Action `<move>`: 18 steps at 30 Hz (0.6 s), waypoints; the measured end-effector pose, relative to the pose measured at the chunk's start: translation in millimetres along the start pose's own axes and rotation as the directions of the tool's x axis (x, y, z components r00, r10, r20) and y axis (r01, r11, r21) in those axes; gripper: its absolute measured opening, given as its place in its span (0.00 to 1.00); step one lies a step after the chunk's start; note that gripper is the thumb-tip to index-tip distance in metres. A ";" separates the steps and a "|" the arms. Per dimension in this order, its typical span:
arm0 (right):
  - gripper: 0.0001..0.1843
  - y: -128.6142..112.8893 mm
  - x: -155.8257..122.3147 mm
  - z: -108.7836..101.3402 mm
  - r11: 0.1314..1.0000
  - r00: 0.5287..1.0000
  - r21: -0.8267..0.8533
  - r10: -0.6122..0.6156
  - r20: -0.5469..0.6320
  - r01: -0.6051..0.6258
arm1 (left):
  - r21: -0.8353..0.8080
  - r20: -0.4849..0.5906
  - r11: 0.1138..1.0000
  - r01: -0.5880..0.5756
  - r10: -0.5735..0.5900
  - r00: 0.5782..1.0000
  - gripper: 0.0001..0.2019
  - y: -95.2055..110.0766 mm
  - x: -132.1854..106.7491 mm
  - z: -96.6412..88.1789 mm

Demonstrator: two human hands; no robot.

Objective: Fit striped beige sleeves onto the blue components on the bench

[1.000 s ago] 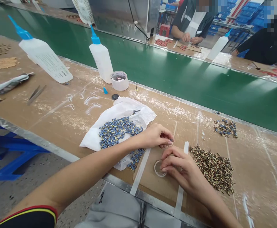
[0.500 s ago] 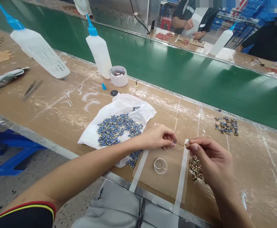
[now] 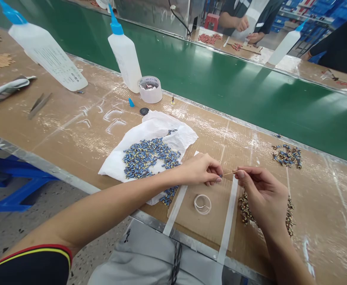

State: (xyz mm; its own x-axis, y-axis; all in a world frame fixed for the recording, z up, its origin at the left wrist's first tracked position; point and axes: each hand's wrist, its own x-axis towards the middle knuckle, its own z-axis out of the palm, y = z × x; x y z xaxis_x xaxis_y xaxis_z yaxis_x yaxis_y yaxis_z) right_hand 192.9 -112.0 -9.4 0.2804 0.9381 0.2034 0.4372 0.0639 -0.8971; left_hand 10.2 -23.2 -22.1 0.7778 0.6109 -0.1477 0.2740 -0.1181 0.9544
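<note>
The two hands are apart, held over the counter (image 3: 319, 202), bridged by a thin, straight, light-brown stick (image 3: 229, 173). The left hand (image 3: 203, 170) pinches a small dark-blue piece (image 3: 221, 176) between thumb and fingers; most of it is hidden by the fingertips. The right hand (image 3: 262, 192) grips the stick between thumb and forefinger, with its free end directed left, at the piece. Whether the tip touches the piece cannot be told.

Below the hands, a shallow, round, clear dish (image 3: 202, 202) rests on a brown cardboard pad (image 3: 188, 225) between two pale tape strips (image 3: 228, 221). To the left, a heap of small blue-and-yellow parts (image 3: 143, 160) lies on a crumpled white sheet (image 3: 188, 136); the left forearm crosses the heap and hides part of it. To the right, the right hand partly covers a pile of dark-and-cream parts (image 3: 246, 209). A smaller cluster of blue-and-dark parts (image 3: 288, 156) lies beyond.

Behind the sheet stand a white plastic bottle with a blue nozzle (image 3: 125, 61) and a translucent tape roll (image 3: 150, 93). A green conveyor belt (image 3: 173, 59) borders the far edge.
</note>
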 end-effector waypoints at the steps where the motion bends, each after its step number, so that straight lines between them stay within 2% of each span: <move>1: 0.06 0.3 -0.1 0.2 1.000 1.000 -0.004 -0.002 0.002 0.002 | 0.005 0.002 1.000 -0.005 0.005 1.000 0.06 -0.1 0.0 0.0; 11: 0.06 0.2 -0.7 2.5 0.998 0.997 -0.047 -0.030 0.066 0.033 | -0.003 0.027 1.000 -0.009 0.009 1.000 0.05 1.7 -0.8 -0.4; 18: 0.04 -1.6 -1.1 0.2 0.985 0.992 -0.128 -0.102 0.080 0.112 | 0.027 0.014 0.998 -0.050 0.050 0.999 0.04 1.2 -1.6 -0.7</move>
State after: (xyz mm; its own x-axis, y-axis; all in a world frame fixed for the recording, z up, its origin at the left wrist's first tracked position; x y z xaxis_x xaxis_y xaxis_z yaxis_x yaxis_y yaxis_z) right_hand 191.7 -113.0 -8.3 0.1648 0.9510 0.2617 0.5717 0.1241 -0.8110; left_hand 8.8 -23.8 -20.5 0.7984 0.5931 -0.1037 0.2497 -0.1695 0.9534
